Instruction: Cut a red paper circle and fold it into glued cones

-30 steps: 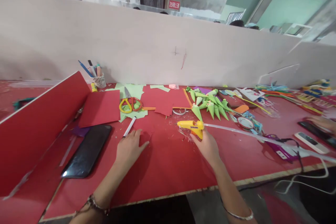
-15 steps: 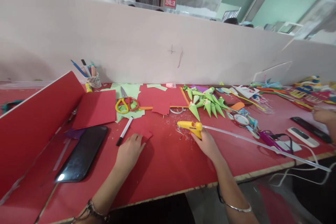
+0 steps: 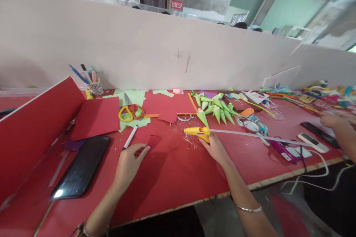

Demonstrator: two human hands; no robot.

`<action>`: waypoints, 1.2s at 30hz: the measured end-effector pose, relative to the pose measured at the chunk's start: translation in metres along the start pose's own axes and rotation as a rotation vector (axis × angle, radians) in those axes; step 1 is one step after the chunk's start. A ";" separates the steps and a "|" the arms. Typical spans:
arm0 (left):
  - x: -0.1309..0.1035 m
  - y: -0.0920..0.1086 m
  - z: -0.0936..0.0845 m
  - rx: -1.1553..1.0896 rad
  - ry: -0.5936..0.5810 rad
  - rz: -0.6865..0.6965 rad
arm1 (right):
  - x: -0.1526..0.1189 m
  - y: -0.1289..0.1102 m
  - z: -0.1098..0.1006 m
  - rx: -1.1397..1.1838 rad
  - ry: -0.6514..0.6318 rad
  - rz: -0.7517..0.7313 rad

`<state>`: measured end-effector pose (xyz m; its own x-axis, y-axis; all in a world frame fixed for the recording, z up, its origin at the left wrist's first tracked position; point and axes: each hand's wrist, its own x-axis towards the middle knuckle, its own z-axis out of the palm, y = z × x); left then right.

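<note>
My left hand (image 3: 130, 164) pinches a small piece of red paper (image 3: 152, 140) at its edge, just above the red tabletop. A marker pen (image 3: 130, 137) with a dark cap lies right beside that hand. My right hand (image 3: 217, 151) is closed around the handle of a yellow glue gun (image 3: 196, 131), its nozzle pointing left. A long clear glue stick (image 3: 258, 136) juts out of the gun's rear to the right. Behind the gun is a pile of green paper cones (image 3: 217, 107). Fine glue strands lie on the table below the nozzle.
Scissors (image 3: 130, 113) rest on green paper, near red sheets (image 3: 97, 116). A black phone (image 3: 83, 166) lies at left beside a red divider (image 3: 36, 133). A pen cup (image 3: 95, 87) stands behind. At right are a purple device (image 3: 283, 150), a white cord and another person's hand (image 3: 333, 120).
My left hand has lifted slightly, thumb and fingers now showing a gap above the pinched red paper. The glue gun stays in my right hand. The whole view has shifted slightly.
</note>
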<state>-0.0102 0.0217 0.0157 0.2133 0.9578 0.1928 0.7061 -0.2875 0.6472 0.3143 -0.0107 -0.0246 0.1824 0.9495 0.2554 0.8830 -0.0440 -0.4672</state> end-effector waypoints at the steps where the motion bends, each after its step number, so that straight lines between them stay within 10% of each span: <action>1: -0.001 0.003 -0.001 -0.034 0.004 0.007 | -0.001 0.000 0.000 -0.010 0.005 0.001; 18: -0.011 0.018 -0.002 -0.182 -0.144 0.057 | -0.054 -0.041 -0.050 -0.370 0.005 0.004; 24: -0.014 0.026 0.001 -0.205 -0.149 0.089 | -0.056 -0.093 -0.050 0.078 -0.002 0.015; 28: -0.016 0.026 0.002 -0.084 -0.149 0.319 | -0.047 -0.134 -0.037 0.737 -0.319 -0.111; 36: -0.015 0.023 -0.023 -0.268 -0.321 0.272 | -0.024 -0.157 -0.031 0.692 -0.167 -0.395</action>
<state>-0.0123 0.0005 0.0443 0.5928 0.7869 0.1715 0.4065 -0.4762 0.7798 0.1843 -0.0364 0.0687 -0.2015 0.8911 0.4065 0.3913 0.4537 -0.8006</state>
